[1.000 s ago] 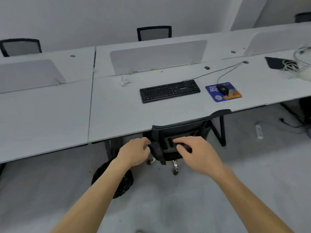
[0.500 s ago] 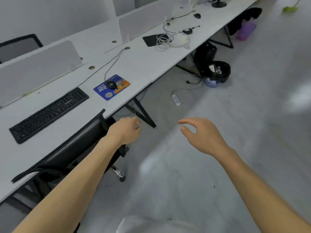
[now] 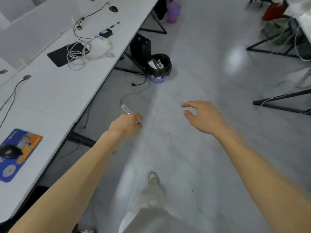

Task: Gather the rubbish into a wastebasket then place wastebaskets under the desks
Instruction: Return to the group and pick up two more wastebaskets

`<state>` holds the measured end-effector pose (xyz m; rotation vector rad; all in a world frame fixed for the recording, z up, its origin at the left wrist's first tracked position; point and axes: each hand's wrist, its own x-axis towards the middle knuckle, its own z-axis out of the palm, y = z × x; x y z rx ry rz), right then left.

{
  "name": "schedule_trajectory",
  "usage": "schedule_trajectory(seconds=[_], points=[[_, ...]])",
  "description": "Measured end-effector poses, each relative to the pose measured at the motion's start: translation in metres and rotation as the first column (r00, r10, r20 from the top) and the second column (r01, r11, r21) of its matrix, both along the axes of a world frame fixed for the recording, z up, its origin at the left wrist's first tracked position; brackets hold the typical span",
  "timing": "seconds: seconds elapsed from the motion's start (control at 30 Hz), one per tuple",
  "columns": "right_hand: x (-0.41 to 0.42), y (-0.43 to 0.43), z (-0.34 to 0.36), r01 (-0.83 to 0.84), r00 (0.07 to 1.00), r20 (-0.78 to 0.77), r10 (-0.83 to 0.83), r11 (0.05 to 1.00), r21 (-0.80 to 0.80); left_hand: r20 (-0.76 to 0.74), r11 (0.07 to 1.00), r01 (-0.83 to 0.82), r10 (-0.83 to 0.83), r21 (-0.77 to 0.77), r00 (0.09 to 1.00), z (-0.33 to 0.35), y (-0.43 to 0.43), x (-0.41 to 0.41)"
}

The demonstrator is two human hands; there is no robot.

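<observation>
In the upper middle of the frame, your wastebasket [image 3: 159, 67] stands on the grey floor [image 3: 210, 148] just beside the edge of the long white tabletop [image 3: 55, 91], lined with a black bag and holding rubbish; a black box-like unit [image 3: 140, 47] stands touching or just behind it, and a pale purple band shows at its base. Between you and the wastebasket, a white power strip [image 3: 126, 109] lies on the floor with its cable curling up towards the basket; its blue label is too blurred to read. Your left hand [image 3: 127, 124] hangs above the floor near that strip, fingers curled into a loose fist around nothing you can see. Your right hand [image 3: 203, 116] hovers at centre frame, fingers spread in a wide, empty claw. On the tabletop, a coil of white cable [image 3: 79, 55] lies over a black pad [image 3: 64, 55], and at lower left a black mouse [image 3: 9, 153] rests on a blue and orange mouse pad [image 3: 20, 153] whose print is unreadable. A purple container [image 3: 173, 12] stands at the top. Your shoe [image 3: 153, 179] steps forward at the bottom.
</observation>
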<state>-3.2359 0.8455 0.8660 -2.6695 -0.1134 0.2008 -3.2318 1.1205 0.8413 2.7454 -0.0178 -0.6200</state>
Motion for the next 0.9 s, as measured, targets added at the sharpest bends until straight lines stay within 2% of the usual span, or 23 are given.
schedule_trajectory(seconds=[0.3, 0.47, 0.73, 0.9], points=[[0.183, -0.07, -0.011, 0.202, 0.975, -0.094, -0.2, 0.979, 0.022, -0.034, 0.989, 0.143, -0.142, 0.037, 0.989, 0.006, -0.086, 0.251], [0.278, -0.122, -0.026, 0.241, 0.964, -0.113, -0.239, 0.971, -0.003, -0.063, 0.971, 0.226, -0.221, 0.078, 0.973, -0.012, -0.134, 0.368], [0.497, -0.205, -0.025, 0.187, 0.974, -0.135, -0.184, 0.982, 0.005, -0.071, 0.975, 0.189, -0.181, 0.119, 0.981, -0.025, -0.213, 0.582], [0.622, -0.237, -0.017, 0.157, 0.978, -0.143, -0.155, 0.988, 0.003, -0.059, 0.984, 0.162, -0.158, 0.075, 0.986, -0.029, -0.235, 0.695]])
